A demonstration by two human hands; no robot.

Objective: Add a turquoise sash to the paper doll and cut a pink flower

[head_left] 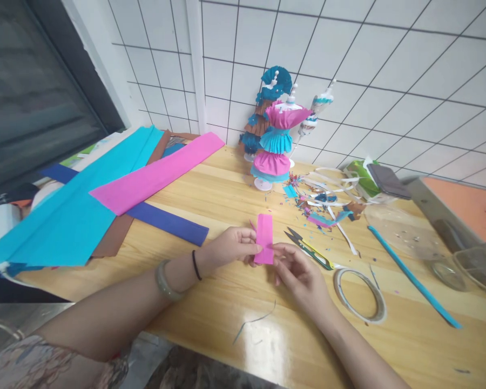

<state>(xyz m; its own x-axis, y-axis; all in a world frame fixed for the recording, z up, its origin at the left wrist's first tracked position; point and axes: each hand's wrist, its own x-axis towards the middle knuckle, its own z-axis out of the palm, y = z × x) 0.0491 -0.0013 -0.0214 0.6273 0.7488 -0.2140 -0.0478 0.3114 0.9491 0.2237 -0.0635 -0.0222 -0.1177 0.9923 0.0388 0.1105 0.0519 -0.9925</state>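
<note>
We hold a small pink piece of paper [264,237] just above the tabletop [227,194]. It is a short strip, taller than it is wide, with a soft crinkly look, and it stands almost straight up with a flat top edge. Our left hand [230,247] pinches its left side near the bottom, and our right hand [297,273] holds its bottom edge from the right, so the paper sits between both hands.

Scissors [308,249] and a tape roll [379,310] lie near paper dolls [272,162] on the wooden table [227,200].
</note>
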